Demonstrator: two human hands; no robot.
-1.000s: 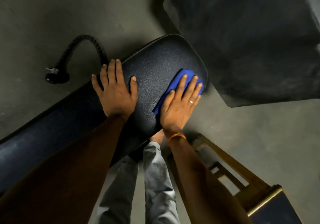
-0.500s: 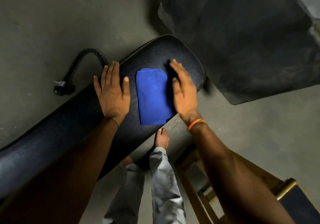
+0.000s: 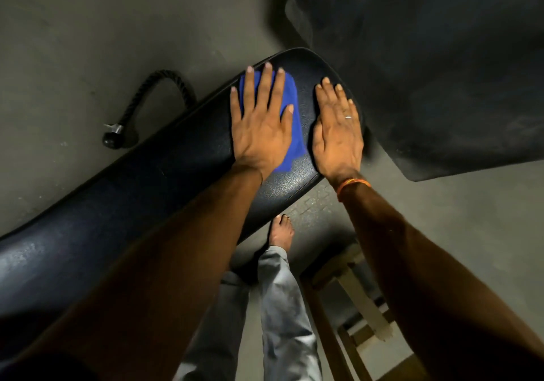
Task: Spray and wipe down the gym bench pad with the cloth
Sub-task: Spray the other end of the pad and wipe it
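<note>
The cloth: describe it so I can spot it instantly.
Find the long black bench pad crossing the floor. At its rounded far end, the blue cloth lies flat under the left hand. It is the only bright blue thing there.

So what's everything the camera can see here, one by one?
Pad: one, black, running diagonally from lower left to centre.
Cloth: one, blue, flat on the pad's far end.
Rope: one, black, on the floor left of the pad.
Mat: one, dark, upper right.
Frame: one, wooden, lower right.
Floor: grey.
Left hand: flat on the cloth.
Right hand: flat on the pad, ring, orange wristband.
Foot: one, bare, below the pad.
</note>
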